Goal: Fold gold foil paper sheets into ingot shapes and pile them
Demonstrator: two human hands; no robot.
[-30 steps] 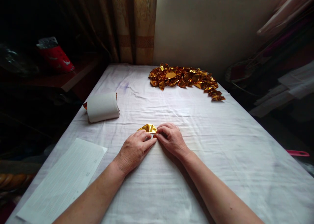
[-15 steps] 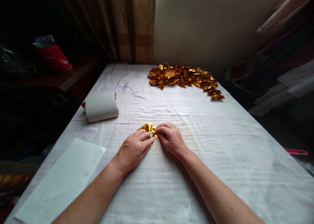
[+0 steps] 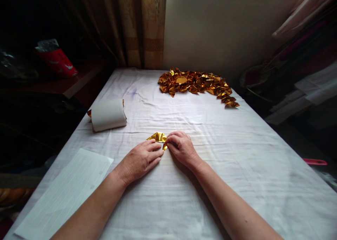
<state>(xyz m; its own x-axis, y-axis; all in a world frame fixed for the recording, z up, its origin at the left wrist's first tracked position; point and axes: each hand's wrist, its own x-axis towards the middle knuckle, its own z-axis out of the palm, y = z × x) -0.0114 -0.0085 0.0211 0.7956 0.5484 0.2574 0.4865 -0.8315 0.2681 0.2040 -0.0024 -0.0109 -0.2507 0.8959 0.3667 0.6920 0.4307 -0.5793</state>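
A small folded piece of gold foil paper (image 3: 158, 137) lies on the white cloth (image 3: 237, 155) covering the table, at the centre. My left hand (image 3: 139, 160) rests flat on the cloth with its fingertips pressing the foil's near edge. My right hand (image 3: 181, 147) pinches the foil's right corner between curled fingers. Most of the foil piece is hidden under both hands' fingers.
A heap of several folded gold foil pieces (image 3: 196, 85) lies at the far edge of the table. A white roll of paper (image 3: 107, 114) sits at the left. A white lined sheet (image 3: 65, 194) lies near left. Curtains and a wall stand behind; clutter flanks both sides.
My left hand has slid slightly back toward me and to the left, its fingers leaving more of the foil's lower corner showing. My right hand keeps its pinch.
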